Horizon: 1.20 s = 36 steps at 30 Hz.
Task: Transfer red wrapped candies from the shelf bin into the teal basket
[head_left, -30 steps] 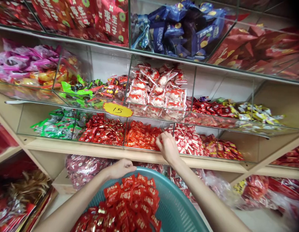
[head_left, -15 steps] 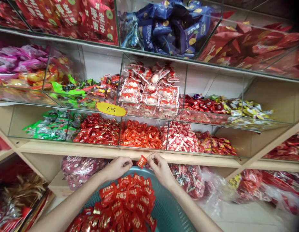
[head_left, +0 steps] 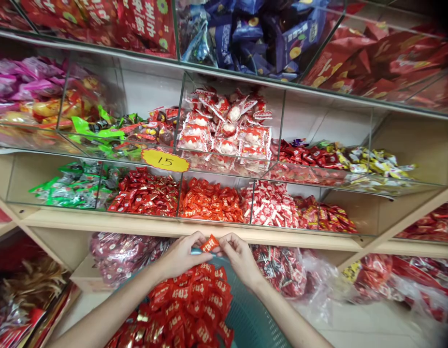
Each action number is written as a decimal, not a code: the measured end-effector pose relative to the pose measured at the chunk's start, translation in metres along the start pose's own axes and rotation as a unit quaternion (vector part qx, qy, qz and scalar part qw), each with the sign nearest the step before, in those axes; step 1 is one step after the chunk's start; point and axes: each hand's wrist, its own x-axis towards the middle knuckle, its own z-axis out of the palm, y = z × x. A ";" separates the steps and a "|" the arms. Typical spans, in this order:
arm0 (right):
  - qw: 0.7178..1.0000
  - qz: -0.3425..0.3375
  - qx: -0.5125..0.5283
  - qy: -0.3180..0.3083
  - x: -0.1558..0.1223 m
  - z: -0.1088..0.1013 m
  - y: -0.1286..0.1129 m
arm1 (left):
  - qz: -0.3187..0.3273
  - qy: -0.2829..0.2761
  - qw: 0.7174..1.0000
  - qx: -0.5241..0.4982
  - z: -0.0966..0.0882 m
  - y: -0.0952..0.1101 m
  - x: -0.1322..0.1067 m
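A small red wrapped candy (head_left: 209,243) with pale lettering is held up in front of the shelf's lower edge. My right hand (head_left: 240,253) pinches its right end between thumb and fingertips. From the other side my left hand (head_left: 185,253) has curled fingers at the candy's left end, with the thumb just below it. Beneath both hands stands a teal plastic basket (head_left: 251,309) with perforated sides. Heaped inside are red wrapped candies (head_left: 191,304) of the same look, several in neat rows. My forearms cover parts of the basket's rim.
Right ahead, a clear-fronted bin holds similar red candies (head_left: 211,200). Other sweets fill the bins around it, and a yellow price tag (head_left: 165,160) reads 15. Under the wooden shelf edge (head_left: 100,222) lie bagged sweets (head_left: 281,270) and a cardboard box (head_left: 88,275).
My left hand has moved right to meet the candy, which was in my right hand alone. The candy has shifted slightly left and tilted. The view has moved slightly.
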 end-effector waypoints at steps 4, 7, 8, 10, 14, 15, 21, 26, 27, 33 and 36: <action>1.000 -0.011 -0.019 -0.017 -0.002 0.001 0.000 | -0.008 0.033 0.996 0.079 0.001 -0.001 0.001; 0.990 -0.070 -0.122 -0.006 -0.006 0.003 -0.006 | -0.007 0.048 0.991 0.128 -0.001 0.000 0.000; 0.986 -0.087 -0.145 -0.005 -0.007 0.003 -0.009 | -0.007 0.049 0.989 0.140 -0.002 0.001 0.000; 0.980 -0.110 -0.165 -0.011 -0.008 0.005 -0.011 | -0.004 0.049 0.986 0.160 -0.003 0.002 -0.001; 0.972 -0.141 -0.187 -0.007 -0.009 0.005 -0.010 | 0.014 0.048 0.981 0.187 -0.005 0.008 -0.003; 0.970 -0.145 -0.192 -0.007 -0.009 0.005 -0.010 | 0.019 0.052 0.980 0.191 -0.005 0.010 -0.003; 0.975 -0.136 -0.173 -0.027 -0.005 0.004 -0.010 | 0.034 0.076 0.968 0.238 -0.002 0.016 -0.003; 0.985 -0.116 -0.126 -0.014 -0.001 0.002 -0.006 | 0.064 0.076 0.960 0.260 0.001 0.015 -0.002; 0.986 -0.113 -0.121 -0.014 -0.001 0.001 -0.005 | 0.066 0.077 0.960 0.261 0.002 0.015 -0.002; 0.983 -0.115 -0.144 0.002 0.002 -0.002 0.000 | 0.076 0.057 0.968 0.233 0.002 0.023 -0.003; 0.977 -0.126 -0.172 0.007 0.003 -0.004 0.001 | 0.050 0.041 0.989 0.133 0.001 0.029 -0.002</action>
